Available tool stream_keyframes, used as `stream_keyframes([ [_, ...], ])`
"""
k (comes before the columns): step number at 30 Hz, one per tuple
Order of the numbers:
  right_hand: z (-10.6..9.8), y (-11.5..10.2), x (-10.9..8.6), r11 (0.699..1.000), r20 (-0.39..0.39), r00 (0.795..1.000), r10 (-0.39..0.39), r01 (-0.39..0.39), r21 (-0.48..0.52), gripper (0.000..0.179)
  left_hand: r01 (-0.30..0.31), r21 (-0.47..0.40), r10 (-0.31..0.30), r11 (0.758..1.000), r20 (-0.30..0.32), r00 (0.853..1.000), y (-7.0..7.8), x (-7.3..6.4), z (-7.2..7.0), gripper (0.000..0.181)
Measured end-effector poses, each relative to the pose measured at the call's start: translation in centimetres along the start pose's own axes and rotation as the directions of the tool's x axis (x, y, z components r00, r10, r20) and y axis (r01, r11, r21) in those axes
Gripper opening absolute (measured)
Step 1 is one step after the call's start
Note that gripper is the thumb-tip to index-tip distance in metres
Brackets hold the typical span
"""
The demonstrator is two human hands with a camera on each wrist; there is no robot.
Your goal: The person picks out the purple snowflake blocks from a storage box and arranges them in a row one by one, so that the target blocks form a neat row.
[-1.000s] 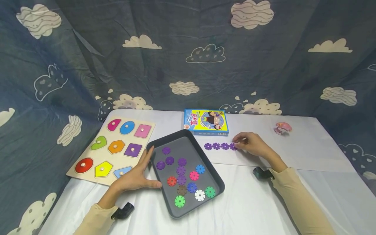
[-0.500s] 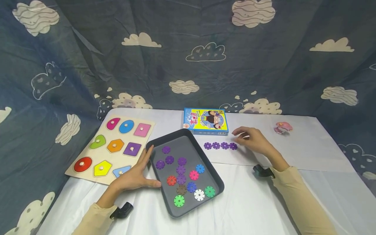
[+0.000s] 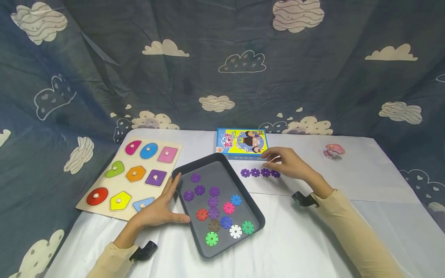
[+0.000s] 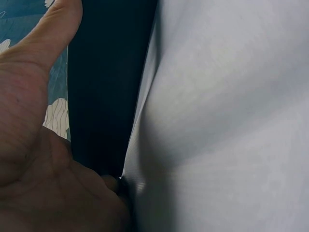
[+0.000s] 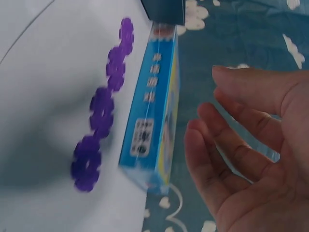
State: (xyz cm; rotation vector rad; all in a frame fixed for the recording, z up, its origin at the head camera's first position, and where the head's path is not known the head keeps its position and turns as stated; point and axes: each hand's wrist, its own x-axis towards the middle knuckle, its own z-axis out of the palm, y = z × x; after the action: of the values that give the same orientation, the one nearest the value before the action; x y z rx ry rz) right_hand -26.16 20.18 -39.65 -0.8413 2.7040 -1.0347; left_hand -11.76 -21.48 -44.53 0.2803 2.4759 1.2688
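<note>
On the white cloth, several purple notched plastic discs (image 3: 255, 172) lie in a straight row, edge to edge. Just above the row's right end hovers my right hand (image 3: 288, 164), its fingers loosely bent with nothing between them; the right wrist view shows the same bare grasp beside the card box (image 5: 147, 121). A dark grey tray (image 3: 243, 185) holds more notched discs: several purple, plus red, pink, blue, brown, white (image 3: 235, 231) and green ones. Along the tray's left rim rests my left hand (image 3: 156, 212), fingers and thumb spread against its side.
A wooden shape puzzle board (image 3: 130, 185) with knobbed pieces lies left of the tray. The blue and yellow card box (image 3: 241, 143) stands behind the disc row. Far right sits a small pink toy (image 3: 335, 150). A cloud-patterned curtain (image 3: 187, 85) hangs behind.
My right hand has let go of the rightmost purple disc, risen, and moved left over the row toward the box. The left hand and tray stay in place.
</note>
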Motion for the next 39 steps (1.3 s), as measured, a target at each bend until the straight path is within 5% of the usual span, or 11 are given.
stream_keyframes([
  [8,0.8,-2.8,0.7,0.991,0.091,0.987,-0.132,0.132,0.005,0.025,-0.008,0.016,0.008,1.000,0.001,1.000,0.2,-0.1,0.0,0.133],
  [18,1.2,-5.4,2.0,0.970,0.287,0.930,-0.231,0.242,-0.002,0.028,0.004,0.008,-0.004,1.000,-0.004,1.000,0.0,0.0,0.1,0.134],
  [28,2.1,-7.6,3.4,0.957,0.368,0.891,-0.267,0.291,-0.009,0.031,0.001,0.002,-0.001,1.000,-0.002,1.000,0.0,0.0,0.0,0.134],
  [39,4.6,-8.7,5.3,0.952,0.511,0.816,-0.268,0.308,0.008,0.027,-0.001,0.007,0.001,1.000,-0.002,1.000,-0.1,0.0,-0.2,0.135],
])
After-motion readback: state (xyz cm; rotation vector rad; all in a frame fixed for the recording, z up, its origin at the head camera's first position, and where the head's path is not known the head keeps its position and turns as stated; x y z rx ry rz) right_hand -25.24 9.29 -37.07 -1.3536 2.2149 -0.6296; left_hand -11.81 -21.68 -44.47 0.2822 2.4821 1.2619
